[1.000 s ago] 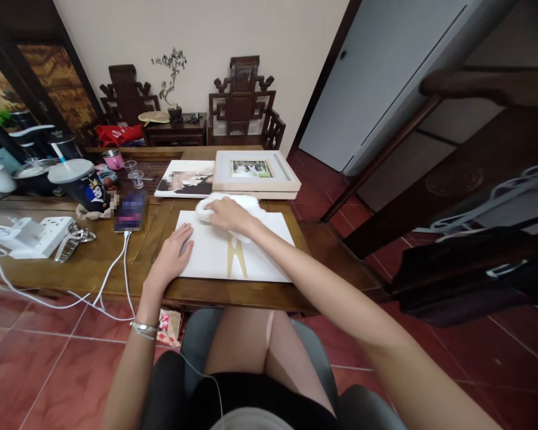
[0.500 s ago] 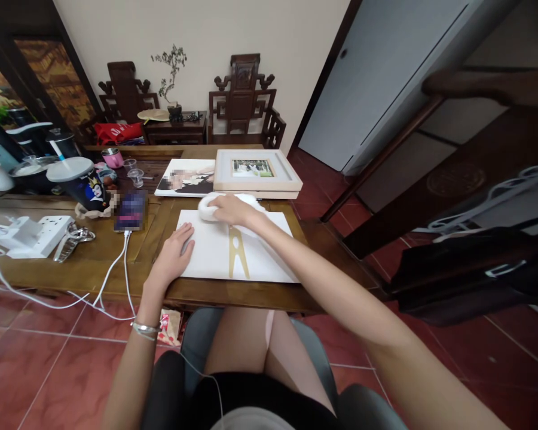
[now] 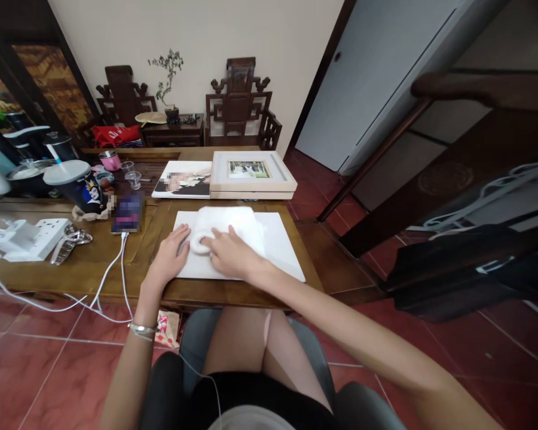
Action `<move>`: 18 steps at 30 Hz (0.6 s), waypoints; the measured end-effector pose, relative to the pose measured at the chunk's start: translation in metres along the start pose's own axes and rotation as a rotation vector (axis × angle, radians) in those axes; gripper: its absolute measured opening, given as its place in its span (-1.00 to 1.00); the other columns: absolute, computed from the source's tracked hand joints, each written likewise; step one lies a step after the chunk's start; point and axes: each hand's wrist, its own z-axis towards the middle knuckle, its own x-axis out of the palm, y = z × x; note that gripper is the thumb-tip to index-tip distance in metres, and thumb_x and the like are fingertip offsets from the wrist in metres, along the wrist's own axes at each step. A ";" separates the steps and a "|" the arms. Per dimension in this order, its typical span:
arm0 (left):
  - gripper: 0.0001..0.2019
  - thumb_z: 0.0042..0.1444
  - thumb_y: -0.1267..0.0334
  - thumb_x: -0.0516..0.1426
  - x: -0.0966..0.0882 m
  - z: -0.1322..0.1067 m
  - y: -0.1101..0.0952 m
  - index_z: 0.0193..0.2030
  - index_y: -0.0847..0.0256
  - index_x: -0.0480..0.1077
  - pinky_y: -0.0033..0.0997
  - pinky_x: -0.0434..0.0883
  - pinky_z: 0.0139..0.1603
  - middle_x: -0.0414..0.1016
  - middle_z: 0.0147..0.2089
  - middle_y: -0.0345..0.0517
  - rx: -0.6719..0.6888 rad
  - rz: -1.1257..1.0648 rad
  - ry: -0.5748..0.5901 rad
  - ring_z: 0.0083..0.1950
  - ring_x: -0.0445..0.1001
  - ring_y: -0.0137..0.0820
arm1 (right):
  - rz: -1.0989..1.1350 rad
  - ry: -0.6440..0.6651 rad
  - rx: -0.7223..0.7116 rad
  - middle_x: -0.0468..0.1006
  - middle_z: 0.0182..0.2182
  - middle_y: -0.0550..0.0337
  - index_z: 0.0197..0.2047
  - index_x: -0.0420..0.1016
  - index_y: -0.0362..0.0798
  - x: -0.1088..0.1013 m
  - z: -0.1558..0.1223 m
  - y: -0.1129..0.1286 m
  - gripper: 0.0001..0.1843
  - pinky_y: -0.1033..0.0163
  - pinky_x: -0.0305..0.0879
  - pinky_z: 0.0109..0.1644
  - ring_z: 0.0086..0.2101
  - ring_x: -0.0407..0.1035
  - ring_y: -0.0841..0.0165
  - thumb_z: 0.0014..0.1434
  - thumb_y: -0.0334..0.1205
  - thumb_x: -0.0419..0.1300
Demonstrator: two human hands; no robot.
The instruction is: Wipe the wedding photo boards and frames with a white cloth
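Observation:
On the wooden table in front of me lies a white board [image 3: 284, 251]. My left hand [image 3: 173, 254] rests flat on the board's left edge, with its fingers stretched out and nothing in them. A thick, soft white cloth [image 3: 226, 218] covers the middle of the board, its left end curled into a roll. My right hand [image 3: 233, 251] holds the cloth at that curled end, pressing it down on the board. The hand and cloth hide the middle of the board.
Behind the board are a framed picture [image 3: 253, 173] and a photo panel [image 3: 183, 179]. To the left are a phone [image 3: 128, 214] on a charging cable, a power strip [image 3: 40, 236], a clear hair clip [image 3: 70, 242], a lidded black cup [image 3: 78, 185] and a pink mug [image 3: 110, 160].
My right hand and the cloth have come from the board's far edge toward me, and the cloth now covers the tan A-shaped piece. My left hand has stayed in place.

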 end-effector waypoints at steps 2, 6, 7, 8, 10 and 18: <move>-0.56 0.24 0.23 -0.05 0.000 0.000 0.000 0.15 0.40 0.39 -0.02 0.18 0.38 0.35 0.27 0.22 0.003 0.012 0.002 0.34 0.27 -0.14 | 0.004 0.012 -0.052 0.47 0.07 -0.22 0.09 0.45 -0.15 0.006 -0.030 0.019 -0.51 -0.21 -0.01 0.25 0.16 0.25 0.01 0.10 -0.45 0.00; -0.57 0.25 0.24 -0.05 -0.001 0.000 -0.001 0.16 0.37 0.39 -0.02 0.16 0.39 0.34 0.28 0.20 -0.005 0.026 0.018 0.36 0.24 -0.15 | 0.081 0.050 -0.158 0.46 0.15 0.10 0.02 0.51 0.19 0.013 -0.078 0.042 -0.47 -0.22 -0.05 0.29 0.24 0.15 0.05 -0.01 -0.37 0.07; -0.58 0.25 0.24 -0.05 -0.001 0.000 -0.001 0.16 0.36 0.38 -0.01 0.16 0.39 0.34 0.29 0.18 -0.007 0.026 0.024 0.36 0.24 -0.15 | 0.101 0.052 -0.170 0.46 0.14 0.14 0.01 0.51 0.23 0.013 -0.082 0.044 -0.46 -0.20 -0.04 0.29 0.23 0.16 0.07 -0.03 -0.36 0.08; -0.58 0.25 0.24 -0.05 -0.002 0.000 0.000 0.17 0.35 0.38 -0.01 0.16 0.39 0.33 0.29 0.17 -0.008 0.024 0.030 0.37 0.23 -0.16 | 0.114 0.051 -0.176 0.48 0.13 0.12 0.01 0.51 0.21 0.012 -0.083 0.043 -0.47 -0.19 -0.04 0.29 0.22 0.18 0.07 -0.03 -0.36 0.07; -0.57 0.25 0.24 -0.05 -0.001 0.000 0.000 0.17 0.36 0.38 -0.01 0.16 0.39 0.32 0.30 0.18 -0.009 0.013 0.034 0.37 0.22 -0.16 | 0.124 0.049 -0.156 0.51 0.08 -0.02 0.03 0.51 0.06 0.008 -0.074 0.035 -0.49 -0.17 -0.04 0.29 0.19 0.24 0.08 0.01 -0.39 0.04; -0.56 0.28 0.19 -0.06 -0.002 0.000 -0.006 0.20 0.35 0.36 -0.06 0.14 0.39 0.33 0.30 0.16 -0.027 -0.044 0.005 0.37 0.23 -0.15 | 0.041 -0.037 0.015 0.52 0.00 -0.16 0.13 0.40 -0.13 -0.002 0.023 -0.021 -0.50 -0.19 0.04 0.21 0.09 0.34 0.06 0.16 -0.47 -0.07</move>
